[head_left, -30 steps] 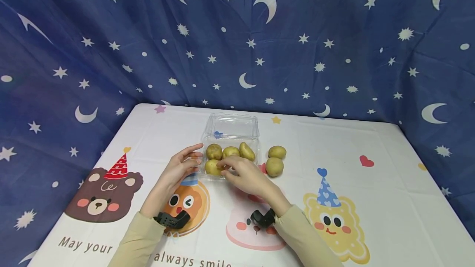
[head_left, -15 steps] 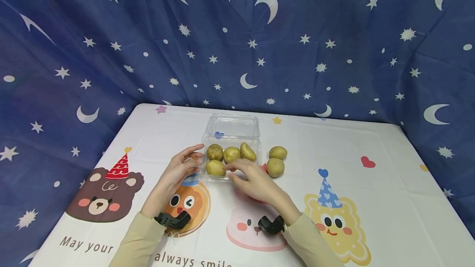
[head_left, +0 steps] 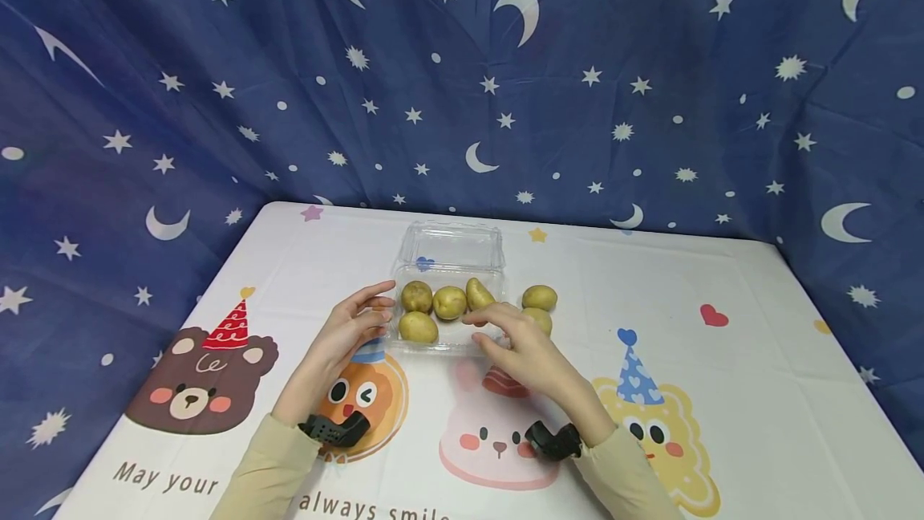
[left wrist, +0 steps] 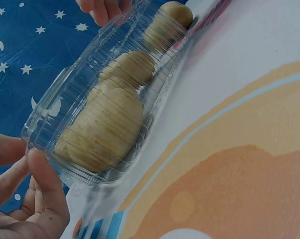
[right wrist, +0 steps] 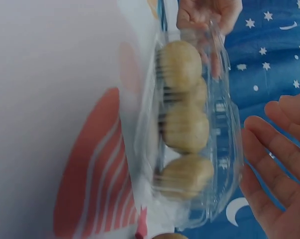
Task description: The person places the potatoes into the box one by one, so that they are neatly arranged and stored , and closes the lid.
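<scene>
A clear plastic clamshell container stands on the table with its lid folded back. Inside lie several potatoes: three along the back and one potato at front left. My left hand is at the container's left end; the left wrist view shows thumb and a finger pinching its rim. My right hand hovers over the front right corner, fingers loosely bent with nothing between them. Just right of the container are two more potatoes, a far one and a nearer one partly hidden behind the right hand.
A white tablecloth printed with cartoon figures, hearts and stars covers the table. Behind and to the sides hangs a dark blue curtain with moons and stars. Each wrist wears a black camera band.
My right hand has let go of the front-left potato in the container and moved right, over the container's right edge. The left hand has stayed in place.
</scene>
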Motion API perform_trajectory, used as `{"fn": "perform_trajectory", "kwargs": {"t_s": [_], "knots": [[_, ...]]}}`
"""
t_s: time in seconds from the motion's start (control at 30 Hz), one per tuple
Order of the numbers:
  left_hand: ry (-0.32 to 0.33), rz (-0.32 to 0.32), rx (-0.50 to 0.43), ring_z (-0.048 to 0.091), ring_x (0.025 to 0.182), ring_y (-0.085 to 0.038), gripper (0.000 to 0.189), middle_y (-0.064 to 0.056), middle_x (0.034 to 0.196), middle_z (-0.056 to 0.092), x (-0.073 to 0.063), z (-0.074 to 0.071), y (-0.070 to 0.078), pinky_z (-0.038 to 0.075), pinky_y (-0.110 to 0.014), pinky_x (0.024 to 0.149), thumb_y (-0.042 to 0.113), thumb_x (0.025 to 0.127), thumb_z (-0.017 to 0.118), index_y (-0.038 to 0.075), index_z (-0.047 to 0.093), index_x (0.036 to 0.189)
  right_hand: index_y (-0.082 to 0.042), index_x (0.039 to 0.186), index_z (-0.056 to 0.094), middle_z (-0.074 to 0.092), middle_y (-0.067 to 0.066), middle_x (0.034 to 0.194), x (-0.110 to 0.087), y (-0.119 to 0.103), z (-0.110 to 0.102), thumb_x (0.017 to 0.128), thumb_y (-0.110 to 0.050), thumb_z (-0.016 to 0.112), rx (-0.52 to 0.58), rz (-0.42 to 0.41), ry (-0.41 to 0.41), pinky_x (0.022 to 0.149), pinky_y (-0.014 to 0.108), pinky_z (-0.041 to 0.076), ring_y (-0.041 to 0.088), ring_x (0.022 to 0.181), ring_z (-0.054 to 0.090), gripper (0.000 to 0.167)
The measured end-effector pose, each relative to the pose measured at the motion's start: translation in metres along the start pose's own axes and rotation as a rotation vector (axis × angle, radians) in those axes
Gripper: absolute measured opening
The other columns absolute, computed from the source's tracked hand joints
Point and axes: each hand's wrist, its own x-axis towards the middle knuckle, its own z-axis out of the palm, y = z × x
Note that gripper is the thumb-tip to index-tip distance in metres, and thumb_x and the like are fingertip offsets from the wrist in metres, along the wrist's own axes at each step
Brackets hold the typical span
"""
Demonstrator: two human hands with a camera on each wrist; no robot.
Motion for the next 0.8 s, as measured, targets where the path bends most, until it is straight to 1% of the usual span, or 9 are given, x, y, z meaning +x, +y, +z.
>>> {"fn": "perform_trajectory", "kwargs": {"t_s": [0.1,0.17,0.2,0.23,0.4,0.43,0.53,0.67,0.8], "knots": [[0.002,-0.005,0.002,0.054,0.088,-0.008,0.056,-0.002,0.112,0.049,0.0,0.0,0.0,0.051,-0.018,0.077,0.002,0.092,0.052,0.011,0.04,0.145,-0.017,0.113,0.068,0.069,-0.004,0.112,0.0,0.003,-0.005,0.09,-0.012,0.063,-0.002,-0.011,0.029,0.091,0.039,0.052,0.011,0.11,0.061,0.024],[0.004,-0.009,0.004,0.054,0.087,-0.008,0.056,-0.002,0.112,0.049,-0.001,0.0,0.0,0.051,-0.018,0.077,0.002,0.092,0.052,0.011,0.04,0.145,-0.015,0.112,0.068,0.069,-0.004,0.112,0.0,0.004,-0.008,0.089,-0.012,0.064,-0.014,-0.016,0.043,0.092,0.038,0.052,0.01,0.108,0.061,0.024],[0.005,-0.008,0.004,0.054,0.087,-0.008,0.056,-0.002,0.112,0.049,-0.001,0.0,0.0,0.051,-0.018,0.077,0.002,0.092,0.052,0.011,0.04,0.145,-0.015,0.112,0.069,0.069,-0.003,0.112,0.0,0.004,-0.01,0.088,-0.012,0.065,-0.013,-0.013,0.05,0.088,0.037,0.053,0.012,0.1,0.063,0.024],[0.005,-0.009,0.004,0.054,0.087,-0.008,0.056,-0.002,0.113,0.049,-0.001,0.0,0.0,0.051,-0.018,0.077,0.002,0.092,0.051,0.011,0.04,0.145,-0.014,0.112,0.069,0.069,-0.003,0.112,0.0,0.005,-0.012,0.088,-0.011,0.065,-0.016,-0.011,0.055,0.088,0.038,0.053,0.012,0.1,0.063,0.024],[0.005,-0.004,0.003,0.054,0.087,-0.007,0.056,-0.002,0.112,0.049,-0.001,0.0,0.0,0.051,-0.017,0.077,0.001,0.091,0.051,0.011,0.04,0.145,-0.011,0.113,0.068,0.07,0.004,0.112,-0.002,0.009,-0.022,0.087,-0.01,0.066,-0.002,0.017,0.072,0.09,0.043,0.051,0.017,0.1,0.063,0.026],[0.005,-0.005,0.004,0.055,0.087,-0.007,0.056,-0.002,0.112,0.049,-0.001,0.0,0.0,0.051,-0.017,0.076,0.002,0.091,0.051,0.011,0.04,0.145,-0.011,0.113,0.068,0.07,0.004,0.111,-0.002,0.01,-0.023,0.087,-0.011,0.067,-0.005,0.024,0.076,0.095,0.044,0.049,0.017,0.107,0.061,0.026],[0.006,-0.004,0.007,0.055,0.087,-0.007,0.056,-0.002,0.113,0.049,-0.001,0.0,0.0,0.051,-0.017,0.077,0.002,0.091,0.051,0.011,0.04,0.145,-0.012,0.114,0.068,0.069,0.004,0.111,-0.003,0.014,-0.029,0.086,-0.012,0.068,-0.003,0.047,0.093,0.097,0.045,0.046,0.021,0.105,0.061,0.028],[0.008,-0.007,0.014,0.055,0.088,-0.008,0.056,-0.003,0.113,0.049,-0.001,0.0,0.0,0.051,-0.018,0.078,0.002,0.092,0.051,0.011,0.04,0.145,-0.012,0.115,0.067,0.068,0.008,0.113,-0.005,0.02,-0.034,0.086,-0.008,0.068,0.066,0.071,0.103,0.094,0.047,0.05,0.025,0.097,0.066,0.03],[0.011,-0.013,0.019,0.055,0.089,-0.009,0.056,-0.003,0.114,0.049,-0.001,-0.001,0.0,0.051,-0.018,0.079,0.002,0.092,0.051,0.012,0.04,0.145,-0.012,0.116,0.066,0.067,0.01,0.114,-0.007,0.027,-0.038,0.087,-0.005,0.066,0.1,0.105,0.111,0.093,0.049,0.051,0.029,0.099,0.067,0.03]]}}
